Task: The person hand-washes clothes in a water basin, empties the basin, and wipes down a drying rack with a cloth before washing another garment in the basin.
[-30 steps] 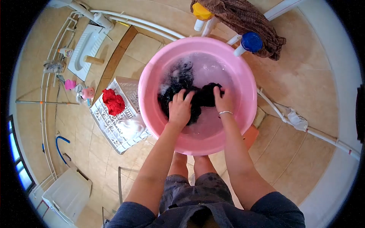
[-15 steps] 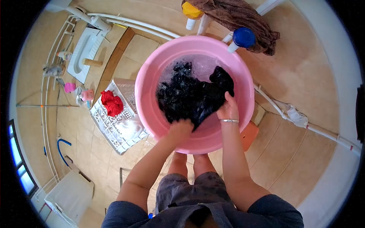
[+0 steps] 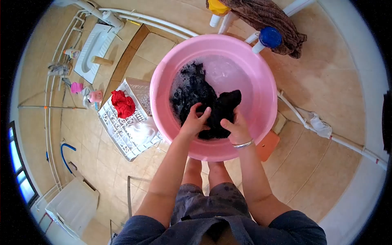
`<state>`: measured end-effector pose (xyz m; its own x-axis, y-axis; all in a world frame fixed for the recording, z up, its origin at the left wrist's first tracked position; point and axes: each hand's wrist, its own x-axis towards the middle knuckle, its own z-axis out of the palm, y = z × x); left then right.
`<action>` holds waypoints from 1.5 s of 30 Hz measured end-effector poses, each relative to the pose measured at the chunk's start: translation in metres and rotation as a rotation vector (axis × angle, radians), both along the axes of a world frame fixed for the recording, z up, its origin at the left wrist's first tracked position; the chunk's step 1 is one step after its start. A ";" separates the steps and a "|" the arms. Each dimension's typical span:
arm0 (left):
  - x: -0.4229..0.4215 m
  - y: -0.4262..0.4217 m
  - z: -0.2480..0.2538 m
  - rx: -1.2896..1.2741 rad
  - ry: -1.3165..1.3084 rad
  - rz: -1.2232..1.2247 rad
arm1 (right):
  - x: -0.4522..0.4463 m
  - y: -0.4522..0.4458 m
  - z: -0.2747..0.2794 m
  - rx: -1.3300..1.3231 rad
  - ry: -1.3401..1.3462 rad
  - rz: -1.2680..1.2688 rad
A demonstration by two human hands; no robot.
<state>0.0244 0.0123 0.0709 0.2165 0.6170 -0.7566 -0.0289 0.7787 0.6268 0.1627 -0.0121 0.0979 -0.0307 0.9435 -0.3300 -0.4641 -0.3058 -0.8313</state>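
Note:
A soaked black garment (image 3: 192,92) lies bunched in soapy water inside a pink basin (image 3: 267,81). My left hand (image 3: 194,121) is at the near side of the garment, thumb and forefinger spread apart against the cloth; its lower fingers are partly hidden. On the right, my right hand (image 3: 239,130), with a silver bangle at the wrist, grips a folded part of the same garment between thumb and fingers. That folded part rises a little above the suds.
Left of the basin, a white plastic crate (image 3: 122,141) carries a red cloth (image 3: 122,105) and a whitish bundle (image 3: 141,131). A brown towel (image 3: 269,24) hangs beyond the basin near blue-capped (image 3: 270,37) and yellow-capped (image 3: 219,7) white pipes. An orange stool (image 3: 268,145) stands at right.
My left hand has come up out of the cloth and its fingers have spread. The right hand has moved nearer and inward, drawing the garment's right part toward me and leaving more water showing.

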 end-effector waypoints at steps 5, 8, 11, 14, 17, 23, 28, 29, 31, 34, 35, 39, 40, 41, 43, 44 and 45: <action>-0.016 -0.018 -0.039 -0.150 -0.284 -0.013 | 0.001 0.005 0.020 -0.168 0.254 -0.077; -0.006 -0.009 -0.010 -0.181 -0.219 0.210 | 0.003 0.003 0.021 -0.268 0.220 -0.161; -0.024 -0.002 -0.029 -0.336 -0.379 0.651 | 0.023 0.001 0.005 -0.315 -0.335 -0.025; -0.030 0.000 -0.018 -0.128 -0.658 0.903 | 0.037 -0.013 -0.029 -0.266 -1.045 0.167; -0.021 0.001 0.019 -0.060 -0.685 0.879 | 0.043 -0.009 -0.038 -0.452 -1.378 0.430; -0.034 0.020 0.057 0.404 -0.051 0.457 | 0.061 0.023 -0.015 -0.456 0.108 -0.659; -0.016 0.074 0.033 0.772 0.462 0.669 | 0.048 0.047 0.010 -0.368 0.469 -0.761; -0.006 0.084 0.016 0.864 0.560 0.523 | 0.042 0.051 0.001 -0.356 0.078 -0.706; 0.019 0.089 -0.018 0.838 0.743 0.167 | 0.047 0.053 -0.049 -0.154 -0.582 -0.479; 0.038 0.089 -0.053 0.385 0.878 -0.364 | 0.032 0.066 -0.080 -0.130 -1.042 -0.272; 0.039 0.090 -0.062 0.346 0.880 -0.489 | 0.024 0.069 -0.076 -0.224 -1.163 -0.099; 0.034 0.080 -0.118 0.807 0.971 -0.458 | 0.010 0.067 -0.111 -0.264 -1.478 0.256; 0.032 0.081 -0.123 0.799 0.983 -0.467 | 0.009 0.079 -0.096 -0.448 -1.343 0.362; 0.029 0.086 -0.128 0.941 1.085 -0.482 | 0.005 0.080 -0.104 -0.447 -1.326 0.368; 0.025 0.097 -0.099 0.597 0.718 -0.444 | 0.007 0.079 -0.120 -0.315 -1.449 0.041; 0.023 0.107 -0.060 0.356 0.657 -0.472 | 0.018 0.085 -0.125 -0.308 -1.458 0.036; 0.018 0.107 -0.063 0.385 0.611 -0.317 | 0.034 0.095 -0.129 -0.402 -1.184 0.086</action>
<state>0.0421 0.1189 0.0084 0.0408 0.8383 -0.5437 0.5946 0.4169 0.6875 0.1969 0.0828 -0.0308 0.4246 0.7795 -0.4605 0.5372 -0.6263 -0.5649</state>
